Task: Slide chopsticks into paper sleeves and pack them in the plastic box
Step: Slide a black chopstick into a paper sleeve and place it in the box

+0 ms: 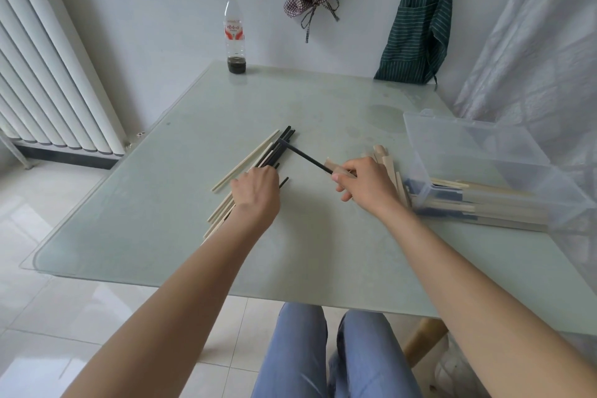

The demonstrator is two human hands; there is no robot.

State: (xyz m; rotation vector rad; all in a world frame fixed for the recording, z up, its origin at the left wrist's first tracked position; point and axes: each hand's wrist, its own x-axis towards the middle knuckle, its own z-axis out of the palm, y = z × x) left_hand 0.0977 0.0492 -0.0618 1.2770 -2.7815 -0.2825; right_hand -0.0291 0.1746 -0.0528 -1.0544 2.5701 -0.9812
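Observation:
A loose pile of black and pale wooden chopsticks [274, 149] lies on the glass table, left of centre. My left hand [256, 191] rests over the near part of that pile, fingers curled down onto the sticks. My right hand [365, 182] pinches a tan paper sleeve [336, 167] with a black chopstick [303, 157] sticking out of it toward the pile. More paper sleeves [386, 158] lie behind my right hand. The clear plastic box [468, 152] stands at the right, holding several sleeved chopsticks [484, 203].
A plastic bottle [235, 32] with dark liquid at its bottom stands at the table's far edge. A white radiator [48, 74] runs along the left wall. Aprons hang on the back wall. Clear plastic sheeting drapes at the right. My knees show under the near edge.

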